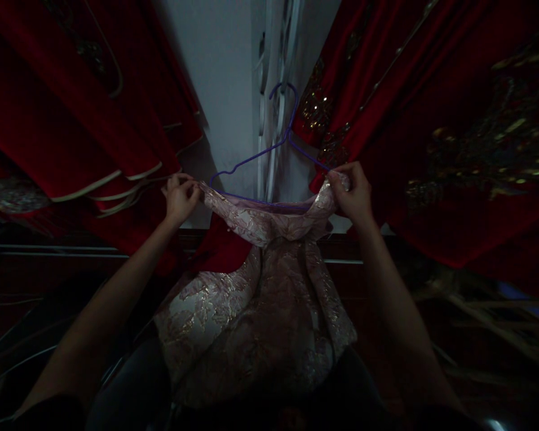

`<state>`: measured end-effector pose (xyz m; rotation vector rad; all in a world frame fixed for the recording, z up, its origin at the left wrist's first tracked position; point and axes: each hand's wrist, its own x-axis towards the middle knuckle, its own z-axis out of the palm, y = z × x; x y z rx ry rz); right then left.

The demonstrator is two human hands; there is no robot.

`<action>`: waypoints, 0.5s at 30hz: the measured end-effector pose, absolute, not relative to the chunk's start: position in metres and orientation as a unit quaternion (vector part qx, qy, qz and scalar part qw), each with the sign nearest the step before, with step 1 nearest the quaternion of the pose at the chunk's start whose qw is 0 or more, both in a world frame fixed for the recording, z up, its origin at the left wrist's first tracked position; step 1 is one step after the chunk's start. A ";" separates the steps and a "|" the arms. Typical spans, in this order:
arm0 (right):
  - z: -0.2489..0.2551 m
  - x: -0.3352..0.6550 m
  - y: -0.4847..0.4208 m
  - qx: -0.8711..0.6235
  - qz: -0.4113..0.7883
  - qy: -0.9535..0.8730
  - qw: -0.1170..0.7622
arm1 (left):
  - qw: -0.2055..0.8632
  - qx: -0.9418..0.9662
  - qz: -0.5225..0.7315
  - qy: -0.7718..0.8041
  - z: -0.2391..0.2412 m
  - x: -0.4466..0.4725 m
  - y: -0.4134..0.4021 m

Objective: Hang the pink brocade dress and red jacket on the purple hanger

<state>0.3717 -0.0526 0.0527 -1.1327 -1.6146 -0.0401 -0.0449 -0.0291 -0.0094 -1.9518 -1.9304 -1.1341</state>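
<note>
Item, far L: red garments (72, 90) w/ pale piping, hung in folds, dim. Next, L hand (180, 196): I had it pinched, thumb to fingers, nearly closed on the L corner of the neckline. Btwn hands, ctr.: one brocade garment (269, 311), pink w/ gold leaf pattern; neckline stretched crosswise from hand to hand, body hanging below, long axis running from there back twd. the wearer, approx. square to the line btwn my hands. Neither hand was clearly nearer; each had one end. Purple hanger (257, 157), 1 pc.: beyond the neckline, hook pointing away, lower bar along the top edge; L end just beside L hand, R end reaching R hand's fingertips. Whether the hook hung on anything, I couldn't tell. Behind: white panel (220, 72). R hand (353, 188): thumb & fingers closed on the R corner of the neckline; whether they also had the hanger, I couldn't tell. Far R: red drapery (449, 221) w/ gold sequins, well apart from the brocade.
</note>
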 end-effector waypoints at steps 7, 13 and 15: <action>0.054 0.372 -0.055 -0.483 -0.007 -0.681 0.550 | 0.089 -0.672 -0.338 -0.653 0.000 -0.044 -0.026; 0.054 0.372 -0.054 -0.483 -0.002 -0.686 0.544 | 0.089 -0.678 -0.308 -0.662 0.000 -0.047 -0.034; 0.054 0.372 -0.054 -0.483 -0.008 -0.686 0.544 | 0.092 -0.679 -0.303 -0.663 0.001 -0.047 -0.036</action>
